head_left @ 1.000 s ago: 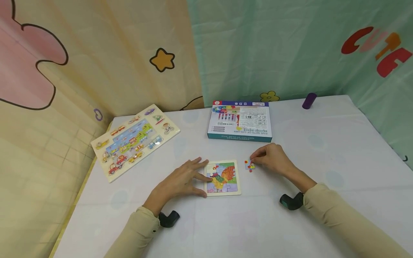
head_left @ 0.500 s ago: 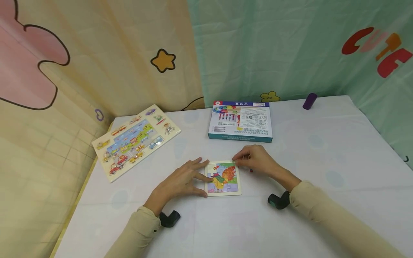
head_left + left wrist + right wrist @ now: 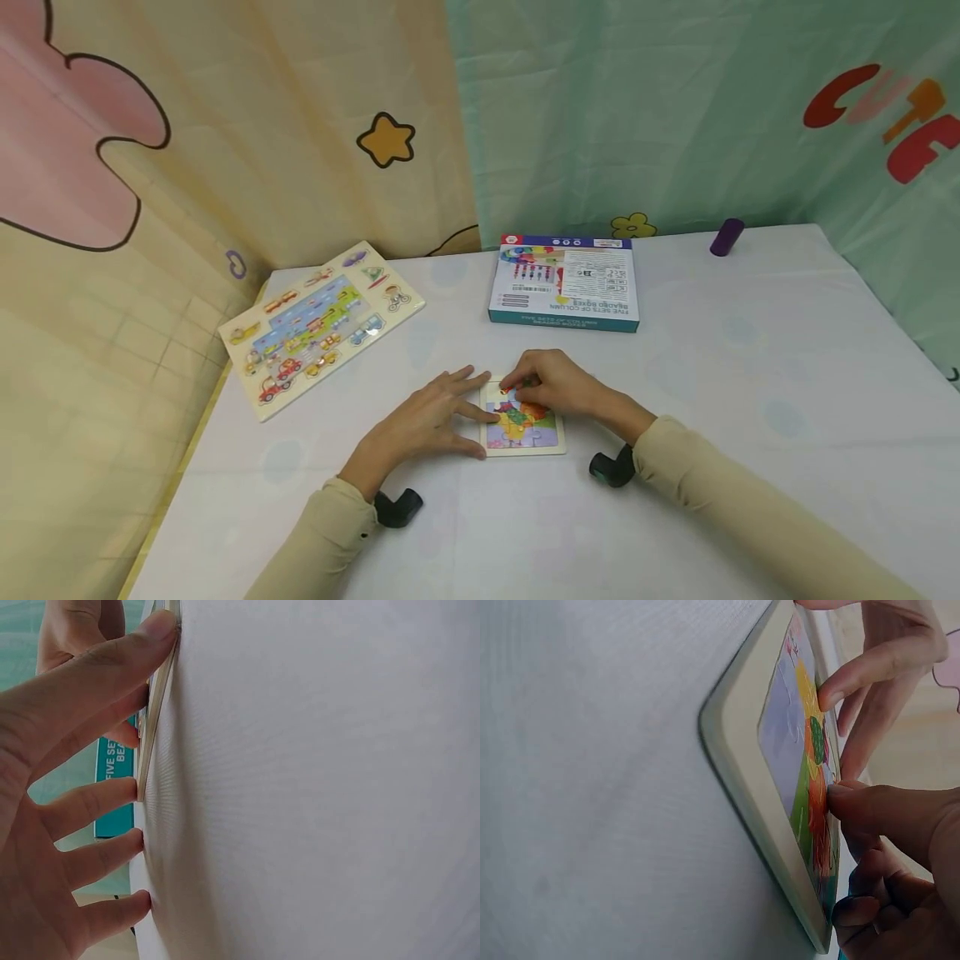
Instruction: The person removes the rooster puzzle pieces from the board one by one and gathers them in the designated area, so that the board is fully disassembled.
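A small framed puzzle (image 3: 523, 451) with a colourful rooster picture lies on the white table. My left hand (image 3: 424, 421) is spread at its left side, thumb at the near left corner and one finger on the picture. My right hand (image 3: 562, 385) reaches over the puzzle's upper part, its thumb (image 3: 855, 796) and fingers pinched together at the picture's upper left. The piece in that pinch is mostly hidden by the fingers. In the left wrist view, the left thumb (image 3: 154, 634) rests at the frame's edge.
A white and teal box (image 3: 564, 283) lies beyond the puzzle. At the back left is a larger vehicle picture board (image 3: 322, 329), set at an angle. A purple cylinder (image 3: 727, 237) is near the table's back edge, with curtains behind.
The right hand has moved left from the table beside the puzzle to over its upper part, carrying a small piece. The left hand has stayed in place on the puzzle.
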`<action>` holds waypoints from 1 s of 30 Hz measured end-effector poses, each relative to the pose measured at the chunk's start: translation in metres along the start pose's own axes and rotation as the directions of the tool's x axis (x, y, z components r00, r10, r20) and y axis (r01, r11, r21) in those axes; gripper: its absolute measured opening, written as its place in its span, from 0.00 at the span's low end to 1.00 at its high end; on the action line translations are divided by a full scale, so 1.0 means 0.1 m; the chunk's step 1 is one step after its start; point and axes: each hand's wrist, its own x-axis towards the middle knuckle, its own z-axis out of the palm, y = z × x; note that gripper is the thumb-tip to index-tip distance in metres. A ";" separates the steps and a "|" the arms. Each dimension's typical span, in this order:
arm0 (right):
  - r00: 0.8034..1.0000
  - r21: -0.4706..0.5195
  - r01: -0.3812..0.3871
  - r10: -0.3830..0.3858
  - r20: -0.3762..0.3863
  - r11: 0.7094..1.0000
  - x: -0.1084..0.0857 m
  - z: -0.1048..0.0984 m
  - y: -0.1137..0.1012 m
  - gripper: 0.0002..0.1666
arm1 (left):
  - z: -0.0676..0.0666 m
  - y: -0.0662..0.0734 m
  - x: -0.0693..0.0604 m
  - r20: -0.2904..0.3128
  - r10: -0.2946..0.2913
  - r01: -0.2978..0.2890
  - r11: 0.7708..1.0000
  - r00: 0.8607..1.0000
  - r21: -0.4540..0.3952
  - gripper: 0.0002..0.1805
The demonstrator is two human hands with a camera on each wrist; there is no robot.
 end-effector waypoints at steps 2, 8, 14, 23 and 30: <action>1.000 -0.008 0.000 0.000 0.005 1.000 0.01 0.01 -0.01 0.12 | 0.00 0.00 0.00 -0.005 0.007 -0.007 1.000 1.000 -0.001 0.28; 1.000 -0.039 -0.028 0.028 -0.003 0.999 0.02 0.01 -0.03 0.12 | 0.01 -0.02 0.00 -0.021 0.025 -0.025 1.000 0.999 -0.009 0.28; 0.999 -0.081 -0.022 0.019 -0.042 0.996 0.02 0.03 -0.04 0.11 | 0.02 -0.02 0.01 -0.026 0.037 -0.037 0.999 0.999 -0.003 0.28; 0.994 -0.158 -0.063 0.048 -0.095 0.986 0.01 0.06 -0.07 0.10 | 0.02 -0.01 0.01 -0.021 0.026 -0.026 1.000 0.999 0.003 0.28; 0.994 -0.156 -0.059 0.044 -0.097 0.986 -0.01 0.05 -0.10 0.10 | 0.02 -0.01 0.02 -0.020 0.022 -0.022 1.000 1.000 0.006 0.28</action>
